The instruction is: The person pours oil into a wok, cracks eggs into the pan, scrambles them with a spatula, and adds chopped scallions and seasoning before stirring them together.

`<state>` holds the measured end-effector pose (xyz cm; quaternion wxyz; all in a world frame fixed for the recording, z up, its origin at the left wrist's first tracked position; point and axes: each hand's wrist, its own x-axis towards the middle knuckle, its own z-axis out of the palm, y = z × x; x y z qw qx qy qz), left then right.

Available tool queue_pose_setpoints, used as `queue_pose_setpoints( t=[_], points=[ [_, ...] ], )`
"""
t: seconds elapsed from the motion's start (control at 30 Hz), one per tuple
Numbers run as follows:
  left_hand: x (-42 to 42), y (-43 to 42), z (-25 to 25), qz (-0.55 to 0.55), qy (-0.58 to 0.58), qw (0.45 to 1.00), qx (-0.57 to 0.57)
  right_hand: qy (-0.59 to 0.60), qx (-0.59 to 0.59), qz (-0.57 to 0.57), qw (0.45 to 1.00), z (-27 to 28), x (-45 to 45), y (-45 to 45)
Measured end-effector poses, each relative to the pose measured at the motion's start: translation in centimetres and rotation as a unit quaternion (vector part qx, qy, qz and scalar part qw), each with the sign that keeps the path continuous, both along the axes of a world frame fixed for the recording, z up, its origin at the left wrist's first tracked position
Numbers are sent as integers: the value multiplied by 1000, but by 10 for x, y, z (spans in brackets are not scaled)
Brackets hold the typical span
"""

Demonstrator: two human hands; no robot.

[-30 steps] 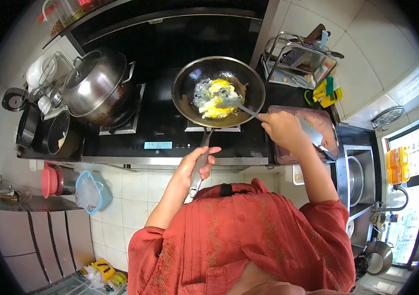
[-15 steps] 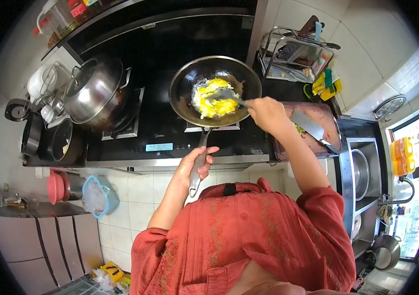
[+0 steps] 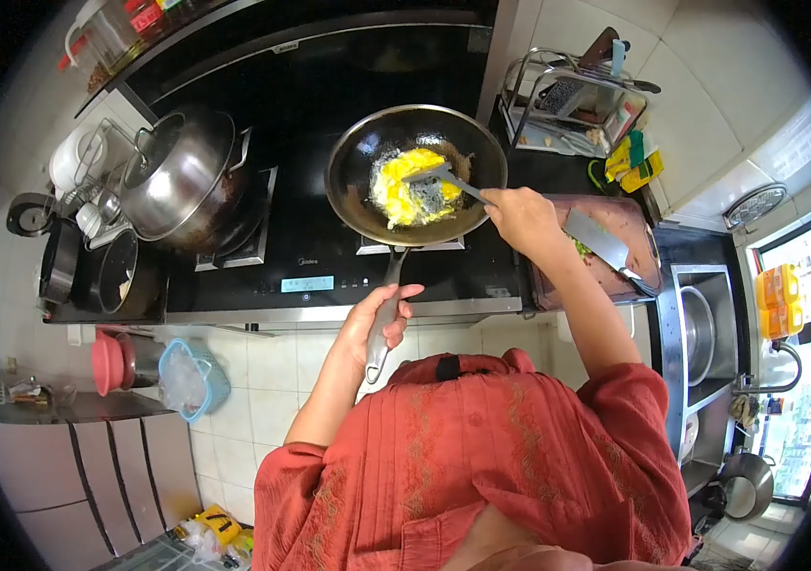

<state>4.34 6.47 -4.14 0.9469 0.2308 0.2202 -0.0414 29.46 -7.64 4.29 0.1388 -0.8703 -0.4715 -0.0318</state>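
A dark wok [image 3: 352,208] sits on the front of the stove. Yellow scrambled egg [image 3: 394,190] lies in its middle, with a glossy dark patch of bare pan showing among the pieces. My left hand [image 3: 379,322] is closed around the grey wok handle [image 3: 380,344], thumb along its top. Gripped in my right hand [image 3: 525,221] is a grey spatula [image 3: 462,184], whose blade tilts over the egg; whether it touches the egg I cannot tell. Beside my right forearm, a cleaver [image 3: 599,239] and some chopped green bits rest on a wooden cutting board [image 3: 635,226].
Left of the wok, a large lidded steel pot [image 3: 182,176] covers another burner. At the back right stands a knife rack [image 3: 557,100]. A steel sink [image 3: 710,333] is at far right. On the floor at left is a blue basket [image 3: 198,385].
The spatula blade has tilted and lifted toward the back of the egg, exposing a dark patch of pan. My right hand has shifted slightly; my left hand stays on the handle.
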Motion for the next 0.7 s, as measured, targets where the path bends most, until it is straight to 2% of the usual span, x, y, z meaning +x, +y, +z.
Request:
queue_pose_setpoints(
  t=[0.1,0.17,0.27,0.33,0.37,0.47,0.53,0.63,0.7],
  points=[
    [0,-1,-2,12,1,1000,-1,16,-62,11,998,28,-31,-11],
    [0,-2,-1,13,-1,1000,-1,17,-13,61,998,24,-44,-6],
    [1,-3,0,12,3,1000,-5,3,-29,62,998,-4,-35,25],
    [0,-1,-1,1,-1,1000,8,-60,-23,49,997,-20,-20,41],
    [-1,1,0,5,-4,1000,9,-68,-30,36,997,-18,-18,32],
    [-2,-1,1,8,-4,1000,11,-60,-54,36,996,32,-46,-11],
    [-1,-1,1,11,-7,1000,6,-14,-53,67,996,47,-51,-30],
    [-2,-1,0,9,-6,1000,2,-16,-63,103,993,53,-65,-32],
    [0,0,-1,0,-6,1000,4,-20,-53,83,995,28,-61,-13]
  ],
)
